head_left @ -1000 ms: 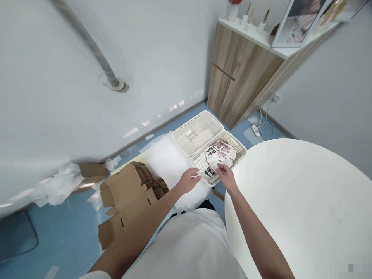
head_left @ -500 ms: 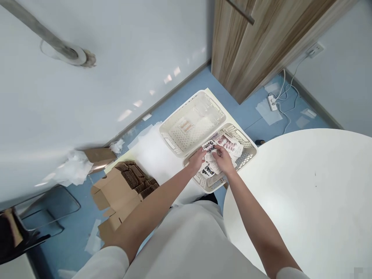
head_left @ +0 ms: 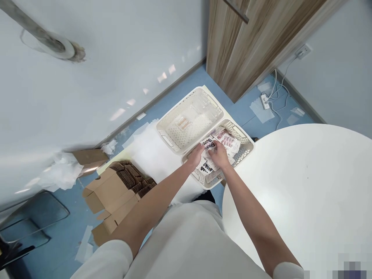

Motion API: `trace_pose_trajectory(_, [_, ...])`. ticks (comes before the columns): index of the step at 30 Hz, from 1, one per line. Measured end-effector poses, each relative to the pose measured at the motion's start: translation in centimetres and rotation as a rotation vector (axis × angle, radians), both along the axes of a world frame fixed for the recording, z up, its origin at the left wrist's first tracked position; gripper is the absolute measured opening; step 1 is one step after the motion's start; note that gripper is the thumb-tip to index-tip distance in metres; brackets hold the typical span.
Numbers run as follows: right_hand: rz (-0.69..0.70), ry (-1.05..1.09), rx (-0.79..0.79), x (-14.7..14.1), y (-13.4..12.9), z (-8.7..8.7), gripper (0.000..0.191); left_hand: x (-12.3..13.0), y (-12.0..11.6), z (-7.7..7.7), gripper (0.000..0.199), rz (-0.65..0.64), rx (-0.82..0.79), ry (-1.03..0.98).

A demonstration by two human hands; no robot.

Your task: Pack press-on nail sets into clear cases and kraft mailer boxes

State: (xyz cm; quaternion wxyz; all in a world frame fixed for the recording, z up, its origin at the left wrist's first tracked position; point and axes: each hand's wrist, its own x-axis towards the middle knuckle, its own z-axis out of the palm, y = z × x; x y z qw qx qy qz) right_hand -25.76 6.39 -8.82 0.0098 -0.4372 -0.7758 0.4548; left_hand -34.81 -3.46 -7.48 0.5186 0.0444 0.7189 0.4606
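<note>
My left hand (head_left: 195,156) and my right hand (head_left: 220,155) are over the near white basket (head_left: 247,149). Between them is a white card (head_left: 208,143) bearing rows of dark, nail-shaped pieces, like press-on nails. My left fingers close on its left edge, and my right thumb and fingers grip its right side. More loose cards fill the basket below: some with pinkish pieces (head_left: 228,140) at the far end, one with dark pieces (head_left: 206,168) nearer me. My palms and fingers hide part of the pile.
Beyond stands a second white basket (head_left: 172,144) with clear plastic and a few tan pieces inside. Left are white sheeting (head_left: 147,151) and an open cardboard box (head_left: 107,190) of brown folded cartons. A round white table (head_left: 290,186) is at right; a power strip (head_left: 264,101) lies behind.
The view has shifted slightly, so the scene sits a little further left. Both hands stay on the card over the basket, with only small finger movements.
</note>
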Motion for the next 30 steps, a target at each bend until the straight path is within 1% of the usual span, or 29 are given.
trace_pose_trajectory(2, [-0.053, 0.0, -0.037, 0.0, 0.1, -0.2, 0.051, 0.0, -0.1, -0.1, 0.052, 0.026, 0.041, -0.047])
trace_pose_trajectory(5, [-0.124, 0.043, -0.113, 0.2, 0.0, -0.1, 0.048, 0.3, -0.4, 0.1, 0.047, 0.048, 0.191, -0.079])
trace_pose_trajectory(7, [-0.119, 0.09, -0.168, 0.5, -0.5, 0.4, 0.041, 0.7, -0.7, 0.6, 0.047, 0.075, 0.256, -0.065])
trace_pose_trajectory(10, [-0.1, 0.128, -0.221, 1.3, -1.9, 1.2, 0.036, 1.5, -1.6, 1.5, 0.049, 0.086, 0.297, -0.027])
trace_pose_trajectory(13, [-0.129, 0.074, -0.156, 1.7, -3.3, 1.9, 0.038, 2.1, -2.8, 2.4, 0.051, 0.061, 0.352, -0.003])
trace_pose_trajectory(17, [-0.132, -0.062, -0.085, 1.0, -3.8, 2.4, 0.044, 2.2, -4.7, 3.2, 0.048, 0.103, 0.283, 0.001])
trace_pose_trajectory(19, [-0.112, -0.119, -0.007, 0.4, -3.7, 2.5, 0.051, 2.0, -5.3, 3.3, 0.047, 0.122, 0.271, -0.006])
trace_pose_trajectory(21, [-0.08, -0.166, 0.08, -0.2, -3.6, 2.4, 0.057, 1.6, -5.4, 3.2, 0.047, 0.12, 0.273, -0.004])
trace_pose_trajectory(23, [-0.049, -0.198, 0.118, -0.5, -3.6, 2.0, 0.057, 1.1, -4.8, 2.7, 0.045, 0.096, 0.256, 0.017])
trace_pose_trajectory(27, [-0.018, -0.245, 0.155, -0.6, -3.6, 0.8, 0.055, 0.3, -2.5, 1.1, 0.032, 0.027, 0.142, 0.072])
trace_pose_trajectory(30, [-0.002, -0.281, 0.172, -0.6, -3.3, 0.1, 0.053, 0.3, -1.1, -0.1, 0.033, -0.032, 0.081, 0.079])
